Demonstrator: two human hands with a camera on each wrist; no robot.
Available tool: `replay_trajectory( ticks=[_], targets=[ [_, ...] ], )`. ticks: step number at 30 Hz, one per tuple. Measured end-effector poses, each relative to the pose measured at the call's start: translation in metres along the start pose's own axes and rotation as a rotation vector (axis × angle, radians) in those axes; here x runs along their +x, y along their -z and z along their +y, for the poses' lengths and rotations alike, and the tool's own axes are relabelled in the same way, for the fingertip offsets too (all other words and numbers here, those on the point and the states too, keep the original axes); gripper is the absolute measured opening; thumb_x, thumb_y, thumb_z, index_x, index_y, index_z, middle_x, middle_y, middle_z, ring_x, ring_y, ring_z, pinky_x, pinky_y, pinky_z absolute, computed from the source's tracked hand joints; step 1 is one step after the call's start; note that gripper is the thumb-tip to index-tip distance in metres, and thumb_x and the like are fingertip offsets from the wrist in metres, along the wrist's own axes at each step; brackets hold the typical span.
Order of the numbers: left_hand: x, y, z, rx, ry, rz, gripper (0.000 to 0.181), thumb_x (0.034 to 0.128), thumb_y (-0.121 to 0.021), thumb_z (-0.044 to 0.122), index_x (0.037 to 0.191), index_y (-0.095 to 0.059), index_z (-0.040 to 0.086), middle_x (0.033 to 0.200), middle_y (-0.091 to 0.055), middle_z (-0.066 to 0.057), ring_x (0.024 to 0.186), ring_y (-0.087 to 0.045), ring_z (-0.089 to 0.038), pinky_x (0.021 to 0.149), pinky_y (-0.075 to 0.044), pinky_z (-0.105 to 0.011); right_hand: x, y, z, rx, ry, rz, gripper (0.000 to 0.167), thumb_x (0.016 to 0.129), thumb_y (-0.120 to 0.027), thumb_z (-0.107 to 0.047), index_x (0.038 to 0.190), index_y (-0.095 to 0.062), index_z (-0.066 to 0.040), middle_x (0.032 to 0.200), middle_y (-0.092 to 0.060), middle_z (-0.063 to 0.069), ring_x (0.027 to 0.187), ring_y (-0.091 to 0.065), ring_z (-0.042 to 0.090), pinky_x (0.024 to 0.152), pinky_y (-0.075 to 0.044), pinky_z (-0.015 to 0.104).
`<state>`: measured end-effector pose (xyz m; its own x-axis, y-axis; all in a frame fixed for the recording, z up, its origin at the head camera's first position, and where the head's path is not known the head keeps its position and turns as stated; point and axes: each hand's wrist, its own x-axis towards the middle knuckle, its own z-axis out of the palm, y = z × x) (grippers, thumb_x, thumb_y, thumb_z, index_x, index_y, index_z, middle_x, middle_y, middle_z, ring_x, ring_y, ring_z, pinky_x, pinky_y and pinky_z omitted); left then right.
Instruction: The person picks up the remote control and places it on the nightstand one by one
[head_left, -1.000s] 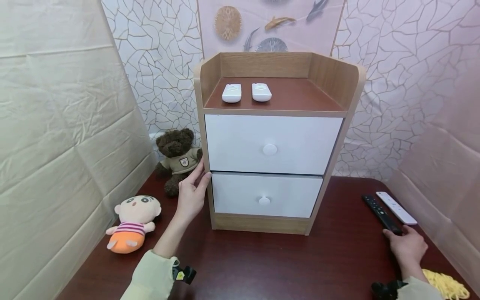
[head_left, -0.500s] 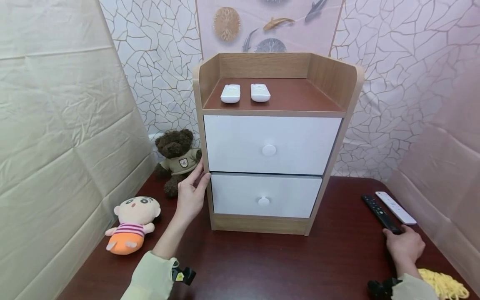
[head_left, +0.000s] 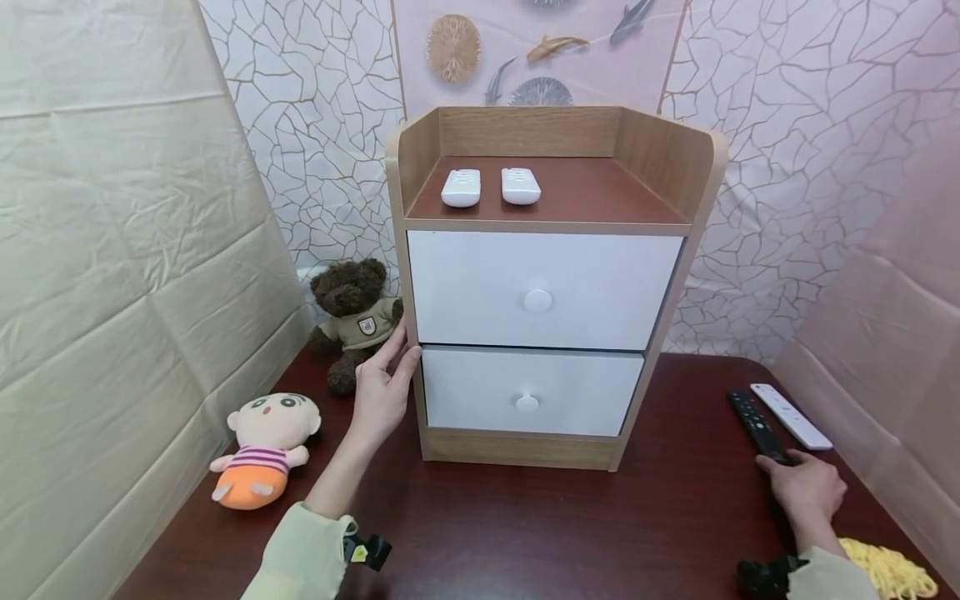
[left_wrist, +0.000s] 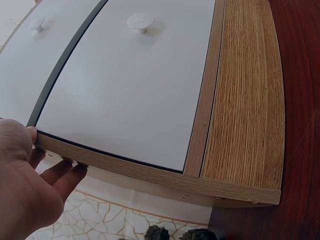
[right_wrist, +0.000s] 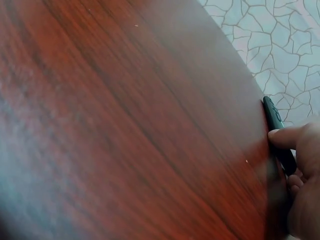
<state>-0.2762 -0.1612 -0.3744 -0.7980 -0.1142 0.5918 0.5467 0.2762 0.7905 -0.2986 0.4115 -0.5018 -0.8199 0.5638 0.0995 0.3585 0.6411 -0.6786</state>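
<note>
At the left of the wood-framed cabinet (head_left: 517, 447), my left hand (head_left: 382, 393) touches the side panel, its thumb at the front edge and its fingers along the outer side. Both white drawers, the upper drawer (head_left: 472, 287) and the lower drawer (head_left: 472, 387), are closed, each with a round knob. Far to the right, my right hand (head_left: 810, 490) holds the near end of a black remote control (head_left: 757, 423). In the right wrist view the thumb lies along one side of this remote (right_wrist: 275, 117), with fingers curled on the other. A white remote control (head_left: 791, 415) lies beside it.
Two white handsets or remotes, one left (head_left: 461, 188) and one right (head_left: 521, 187), lie on the cabinet top. A brown teddy bear (head_left: 348, 292) sits behind my left hand. Left of that arm lies a plush doll (head_left: 262, 454). Yellow yarn-like strands (head_left: 888, 567) lie by my right sleeve.
My right hand and the black remote have shifted slightly to the left, widening the gap to the white remote. The left hand and the cabinet stay as they were.
</note>
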Motion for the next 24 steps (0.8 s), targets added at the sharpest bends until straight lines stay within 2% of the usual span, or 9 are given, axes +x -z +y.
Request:
replay_trajectory(
  ticks=[8,15,24],
  targets=[
    [0.0,0.0,0.001,0.0,0.01,0.001,0.052,0.1056,-0.061,0.015,0.155,-0.046,0.01,0.15,-0.051,-0.01,0.129,-0.058,-0.024,0.102,-0.049,-0.034,0.0,0.002,-0.006,0.058,-0.048,0.004,0.061,0.095,-0.065,-0.026,0.136,-0.051,0.018,0.133,-0.042,0.044,0.127,-0.031,0.059,0.109,-0.021,0.06],
    [0.0,0.001,0.0,0.036,0.026,-0.005,0.052,0.1054,-0.062,0.019,0.155,-0.047,0.017,0.15,-0.051,-0.005,0.126,-0.06,-0.021,0.1,-0.051,-0.039,-0.001,0.002,-0.009,0.145,-0.128,0.045,0.066,0.092,-0.067,-0.034,0.134,-0.054,0.015,0.138,-0.043,0.04,0.132,-0.029,0.055,0.113,-0.02,0.058],
    [0.0,0.003,-0.001,0.032,0.026,-0.005,0.052,0.1056,-0.062,0.019,0.155,-0.047,0.015,0.151,-0.05,-0.006,0.127,-0.06,-0.022,0.1,-0.051,-0.038,-0.003,0.004,-0.02,0.154,-0.128,0.064,0.064,0.09,-0.07,-0.039,0.129,-0.061,0.011,0.137,-0.044,0.04,0.133,-0.028,0.057,0.112,-0.022,0.059]
  ],
)
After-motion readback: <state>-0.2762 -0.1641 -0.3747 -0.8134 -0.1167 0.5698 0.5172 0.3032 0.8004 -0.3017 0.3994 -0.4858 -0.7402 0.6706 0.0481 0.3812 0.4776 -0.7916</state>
